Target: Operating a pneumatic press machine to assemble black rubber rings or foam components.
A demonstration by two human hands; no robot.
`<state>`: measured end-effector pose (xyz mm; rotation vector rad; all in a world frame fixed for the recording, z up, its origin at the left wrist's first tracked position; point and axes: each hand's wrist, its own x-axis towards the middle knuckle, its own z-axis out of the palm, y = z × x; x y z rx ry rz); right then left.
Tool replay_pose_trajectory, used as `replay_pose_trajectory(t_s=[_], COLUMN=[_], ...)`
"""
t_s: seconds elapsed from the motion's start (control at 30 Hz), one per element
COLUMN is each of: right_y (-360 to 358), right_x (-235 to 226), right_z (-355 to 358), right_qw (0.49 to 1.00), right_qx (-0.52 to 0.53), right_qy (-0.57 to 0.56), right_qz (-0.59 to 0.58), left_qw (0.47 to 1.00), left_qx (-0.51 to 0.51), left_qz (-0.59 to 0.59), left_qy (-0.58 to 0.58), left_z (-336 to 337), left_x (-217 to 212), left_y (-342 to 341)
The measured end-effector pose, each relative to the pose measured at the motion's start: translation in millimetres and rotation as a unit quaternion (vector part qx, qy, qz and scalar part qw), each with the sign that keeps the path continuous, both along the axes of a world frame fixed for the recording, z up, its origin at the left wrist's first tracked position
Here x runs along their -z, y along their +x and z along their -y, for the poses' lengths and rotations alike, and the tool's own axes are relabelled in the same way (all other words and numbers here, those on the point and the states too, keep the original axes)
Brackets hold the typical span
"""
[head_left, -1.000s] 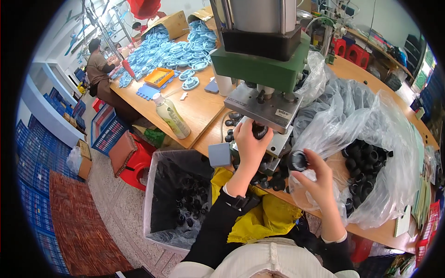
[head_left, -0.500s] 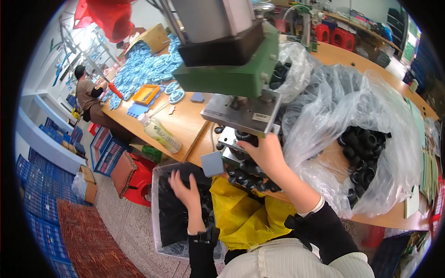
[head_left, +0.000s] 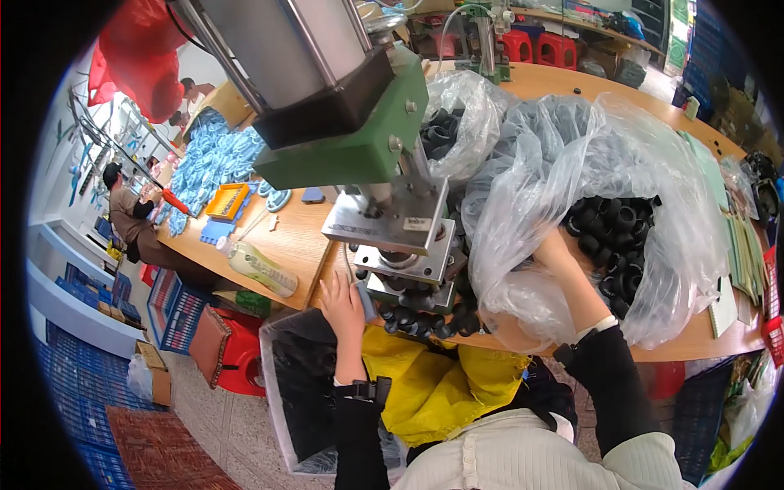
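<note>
A green bench press [head_left: 327, 151] stands before me. Its steel upper plate [head_left: 388, 219] hangs below the green block on bare rods, close over a lower steel plate [head_left: 408, 265]. My left hand [head_left: 341, 306] is open, fingers stretched out, beside a grey-blue block [head_left: 367, 300] at the press's left; whether it touches is unclear. My right hand [head_left: 557, 251] reaches into a large clear plastic bag [head_left: 514, 220] on the table; its fingers are hidden by the film. Close by lie many round black parts [head_left: 619, 219]. More black parts [head_left: 429, 320] crowd around the press base.
A bottle [head_left: 260, 268] and a yellow tray [head_left: 227, 201] stand left of the press, near a heap of light-blue pieces [head_left: 214, 155]. Below are a black-lined bin [head_left: 298, 392], yellow sacking [head_left: 425, 384] and a red stool [head_left: 233, 351]. A person [head_left: 129, 208] works at the far left.
My right hand has left the press plates and gone right into the plastic bag. My left hand has risen from over the bin to the grey-blue block. The upper press plate has come down.
</note>
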<state>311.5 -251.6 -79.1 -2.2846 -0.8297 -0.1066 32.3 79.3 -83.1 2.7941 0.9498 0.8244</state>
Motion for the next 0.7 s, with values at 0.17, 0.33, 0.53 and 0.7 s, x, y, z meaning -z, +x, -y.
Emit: replay_pose_trajectory(t_s=[0.17,0.33,0.53,0.7], right_y=[-18,-103,-157,-188], right_x=[-4,-72,-116,-132], right_z=[6,56,53,-21], right_qw=[0.959,0.879,0.857,0.878], right_qx=[0.076,0.058,0.071,-0.122], right_qy=[0.187,0.321,0.376,0.347], right_qz=[-0.201,-0.347,-0.346,-0.308], left_qw=[0.956,0.909,0.886,0.918], left_qx=[0.108,0.212,0.185,0.092], left_qz=[0.272,0.313,0.343,0.354], left_qy=[-0.013,-0.174,-0.252,-0.155], left_z=[54,82,95,104], left_x=[-41,-99,-130,-108], left_y=[-1,44,84,66])
